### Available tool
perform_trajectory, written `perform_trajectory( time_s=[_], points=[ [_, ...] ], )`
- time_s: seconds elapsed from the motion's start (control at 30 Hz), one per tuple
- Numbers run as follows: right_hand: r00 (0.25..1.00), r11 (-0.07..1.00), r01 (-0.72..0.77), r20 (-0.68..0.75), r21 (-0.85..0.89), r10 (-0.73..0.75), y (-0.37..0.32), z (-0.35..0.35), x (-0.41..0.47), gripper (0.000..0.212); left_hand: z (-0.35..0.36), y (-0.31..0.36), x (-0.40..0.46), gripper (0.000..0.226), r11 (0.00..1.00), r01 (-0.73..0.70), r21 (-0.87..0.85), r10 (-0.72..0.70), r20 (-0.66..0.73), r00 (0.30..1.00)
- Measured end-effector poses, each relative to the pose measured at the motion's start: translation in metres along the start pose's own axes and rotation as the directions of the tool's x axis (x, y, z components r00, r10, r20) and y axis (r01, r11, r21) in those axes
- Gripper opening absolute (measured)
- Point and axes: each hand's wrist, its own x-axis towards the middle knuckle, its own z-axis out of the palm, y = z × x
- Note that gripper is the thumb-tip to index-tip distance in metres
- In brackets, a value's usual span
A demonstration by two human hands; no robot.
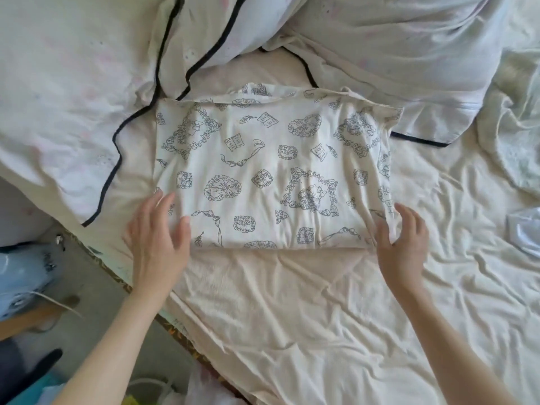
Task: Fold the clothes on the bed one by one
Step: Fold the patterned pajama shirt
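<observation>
- Head view: a printed cream garment [271,173], folded to a rectangle, lies on the bed [292,317] near its left edge, below rumpled navy-piped bedding [204,33].
- Left hand [159,235] spread, fingers flat on the near-left corner; right hand [401,238] spread at the near-right corner, pinching nothing.
- Risk: soft fabric could slip unevenly, skewing the next fold.

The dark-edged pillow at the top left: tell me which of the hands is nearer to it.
Left. The left hand lies on the printed garment's near left corner, just below the pillow. The right hand is at the garment's far right corner.
</observation>
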Motion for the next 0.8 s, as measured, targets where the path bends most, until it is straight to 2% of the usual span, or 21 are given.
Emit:
perform_trajectory(
  time_s=[0.03,0.07,0.1,0.13,0.17,0.2,0.23,0.27,0.37,0.47,0.53,0.63,0.8],
  points=[
    [0.988,0.986,-0.156,0.023,0.050,0.155,0.003,-0.004,-0.003,0.052,-0.003,0.000,-0.006,0.044,0.987,0.124,-0.106,-0.127,-0.021,0.992],
    [0.944,0.936,-0.328,0.075,0.127,0.320,0.007,-0.008,-0.004,0.046,-0.005,0.000,-0.010,0.043,0.940,0.255,-0.226,-0.267,-0.026,0.963],
    [0.878,0.840,-0.478,0.159,0.257,0.451,0.008,-0.012,-0.005,0.030,-0.006,0.001,-0.014,0.044,0.855,0.383,-0.349,-0.407,0.003,0.913],
    [0.800,0.695,-0.600,0.298,0.397,0.520,0.010,-0.015,-0.004,0.016,-0.006,0.000,-0.017,0.045,0.720,0.507,-0.473,-0.538,0.081,0.839],
    [0.738,0.546,-0.674,0.421,0.497,0.528,0.013,-0.017,-0.004,0.023,-0.006,-0.001,-0.017,0.052,0.531,0.616,-0.582,-0.635,0.208,0.744],
    [0.692,0.419,-0.719,0.510,0.554,0.512,0.016,-0.018,-0.004,0.028,-0.006,-0.003,-0.018,0.061,0.322,0.683,-0.656,-0.677,0.345,0.650],
    [0.656,0.314,-0.746,0.566,0.587,0.500,0.017,-0.018,-0.003,0.027,-0.007,-0.006,-0.017,0.066,0.172,0.708,-0.685,-0.669,0.446,0.594],
    [0.625,0.256,-0.768,0.598,0.587,0.502,0.017,-0.018,-0.002,0.021,-0.007,-0.008,-0.015,0.065,0.099,0.715,-0.692,-0.639,0.507,0.579],
    [0.599,0.137,-0.759,0.600,0.636,0.530,0.018,-0.019,0.001,0.012,-0.012,0.001,-0.009,0.028,0.067,0.694,-0.717,-0.620,0.515,0.592],
    [0.647,0.148,-0.679,0.490,0.719,0.584,0.020,-0.029,-0.001,0.017,-0.026,0.010,-0.007,0.003,0.121,0.651,-0.749,-0.692,0.407,0.597],
    [0.679,0.224,-0.643,0.409,0.732,0.609,0.019,-0.044,-0.008,0.018,-0.038,0.009,-0.011,0.006,0.148,0.636,-0.757,-0.714,0.363,0.599],
    [0.712,0.362,-0.634,0.332,0.683,0.619,0.025,-0.056,-0.014,0.016,-0.044,-0.002,-0.021,0.009,0.166,0.665,-0.728,-0.750,0.345,0.564],
    [0.663,0.386,-0.673,0.285,0.631,0.692,0.039,-0.048,-0.011,0.016,-0.027,-0.016,-0.028,0.022,0.260,0.725,-0.638,-0.782,0.301,0.546]
  ],
)
